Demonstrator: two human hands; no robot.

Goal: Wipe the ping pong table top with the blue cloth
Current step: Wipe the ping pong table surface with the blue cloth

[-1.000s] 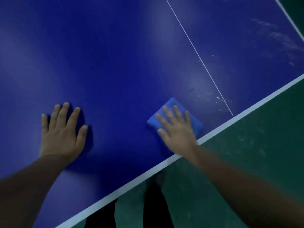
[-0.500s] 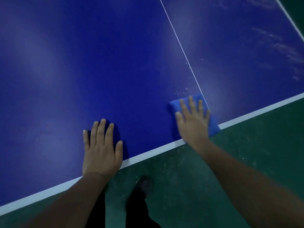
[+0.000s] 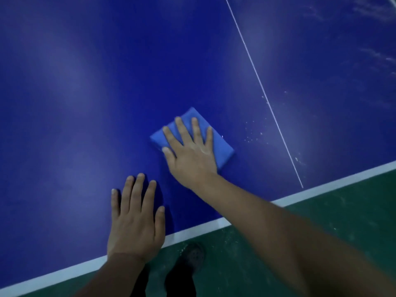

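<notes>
- Blue was the cloth [image 3: 216,144], a folded rectangle lying flat on the table top [image 3: 107,93], a lighter blue than the surface under it.
- The right hand [image 3: 190,156] lay palm down on the cloth with its fingers straight and spread, pressing on it; the fingertips did not reach the cloth's far corner, and the cloth showed past the hand on the left, the far and the right sides.
- The left hand [image 3: 136,221] lay flat on the bare table top, fingers straight and close together, nearer the person than the cloth and to its left; it did not touch the cloth, and it held nothing.
- The two hands were near each other but apart, the left one's fingertips just below the right wrist.
- The heel of the left hand sat at the white edge band [image 3: 321,186], which ran slantwise along the near side of the table.
- A thin white line [image 3: 257,78] ran across the table top to the right of the cloth, and it met the edge band.
- White specks [image 3: 254,133] lay scattered between the cloth and that line, with faint pale smears farther off at the upper right.
- Below the table edge was a green floor [image 3: 342,221], and on it the tip of a dark shoe [image 3: 192,254].
- Counted: one cloth, two hands, one table, one thin line, one shoe tip in sight.
</notes>
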